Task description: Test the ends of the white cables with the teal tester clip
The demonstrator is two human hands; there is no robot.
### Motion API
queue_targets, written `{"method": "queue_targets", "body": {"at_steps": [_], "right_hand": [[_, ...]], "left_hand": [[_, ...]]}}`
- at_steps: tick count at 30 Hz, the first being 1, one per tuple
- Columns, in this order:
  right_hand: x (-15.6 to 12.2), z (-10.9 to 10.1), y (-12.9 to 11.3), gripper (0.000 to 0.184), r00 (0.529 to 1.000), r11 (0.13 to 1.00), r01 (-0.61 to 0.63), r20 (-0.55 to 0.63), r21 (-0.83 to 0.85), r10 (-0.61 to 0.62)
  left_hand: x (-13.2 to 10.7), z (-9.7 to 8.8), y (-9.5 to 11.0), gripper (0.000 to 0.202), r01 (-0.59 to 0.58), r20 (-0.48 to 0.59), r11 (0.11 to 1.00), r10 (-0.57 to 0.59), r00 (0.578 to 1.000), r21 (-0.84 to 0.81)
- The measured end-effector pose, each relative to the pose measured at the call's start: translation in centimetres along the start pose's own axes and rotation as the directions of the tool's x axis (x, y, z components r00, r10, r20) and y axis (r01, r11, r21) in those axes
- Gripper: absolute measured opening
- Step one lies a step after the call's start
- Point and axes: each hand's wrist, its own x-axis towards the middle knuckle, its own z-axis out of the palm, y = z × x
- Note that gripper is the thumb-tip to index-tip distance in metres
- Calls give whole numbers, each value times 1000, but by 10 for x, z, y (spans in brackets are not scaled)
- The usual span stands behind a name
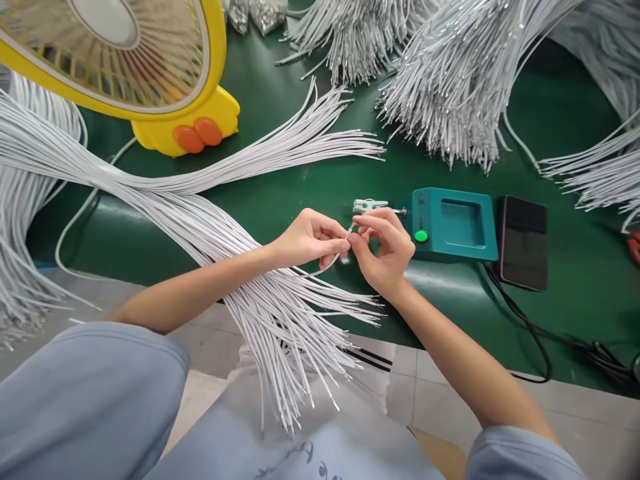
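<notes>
My left hand [311, 239] and my right hand [383, 250] meet over the green table [280, 193], both pinching the end of one thin white cord [334, 257]. The cord loops down between the two hands. A big bundle of white cords [210, 227] runs under my left forearm and fans out over the table's front edge onto my lap. Just beyond my right fingers sits a small teal device [453, 223] with a green button [421, 235] and a metal clip [369, 205] on its left side.
A yellow fan [150, 73] stands at the back left. More bundles of white cords [450, 73] lie along the back and right. A black phone [524, 241] lies right of the teal device, with black cables [540, 333] trailing off the front edge.
</notes>
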Motion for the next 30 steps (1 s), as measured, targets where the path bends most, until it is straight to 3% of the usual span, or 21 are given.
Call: {"method": "queue_targets", "body": {"at_steps": [15, 19, 22, 25, 30], "right_hand": [[0, 0, -6, 11, 991, 992, -123, -50, -41, 121], [0, 0, -8, 10, 986, 987, -160, -50, 14, 161], [1, -1, -9, 5, 967, 958, -252, -13, 135, 256], [2, -2, -10, 13, 926, 891, -376, 71, 255, 371], [6, 0, -10, 14, 884, 831, -467, 133, 304, 448]], "left_hand": [[1, 1, 0, 20, 22, -31, 1000, -23, 999, -9], [1, 1, -1, 22, 14, -47, 1000, -15, 999, -18], [1, 2, -1, 18, 7, -60, 999, -9, 998, -33], [1, 3, 0, 13, 10, -58, 999, -12, 998, -30], [2, 3, -1, 13, 30, -68, 1000, -29, 997, 0]]}}
